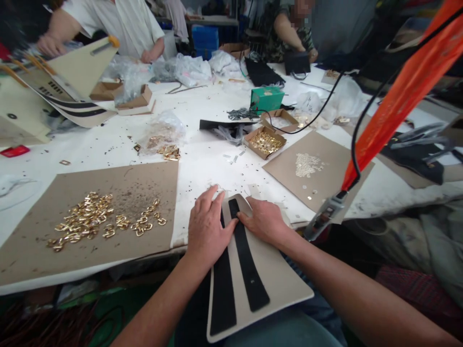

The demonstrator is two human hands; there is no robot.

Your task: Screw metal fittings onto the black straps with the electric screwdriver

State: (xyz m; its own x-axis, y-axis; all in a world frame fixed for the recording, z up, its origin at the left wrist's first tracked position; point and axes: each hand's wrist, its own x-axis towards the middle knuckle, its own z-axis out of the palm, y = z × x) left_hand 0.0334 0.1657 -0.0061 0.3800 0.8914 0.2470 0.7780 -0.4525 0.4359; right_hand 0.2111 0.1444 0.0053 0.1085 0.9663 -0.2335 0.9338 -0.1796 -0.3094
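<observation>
A beige panel [285, 288] with black strips lies tilted over my lap, its narrow end against the table's front edge. My left hand [207, 224] is closed on the panel's left side, thumb across the front near the strips. On the right edge near the top, my right hand [265, 222] grips the same panel, its thumb pressed by the upper end of the middle black strip [249, 274]. That strip has a small round stud or hole low down. The other black strip [222, 301] runs along the left edge, its upper part hidden by my left hand.
Gold buckles [85, 217] lie on a brown board [29, 246] at left. Pale washers [306, 165] sit on another board [278, 166]. A cardboard box [262, 153] holds gold pieces. A corded tool [323, 219] hangs close right by an orange strap [401, 91]. Two people work opposite.
</observation>
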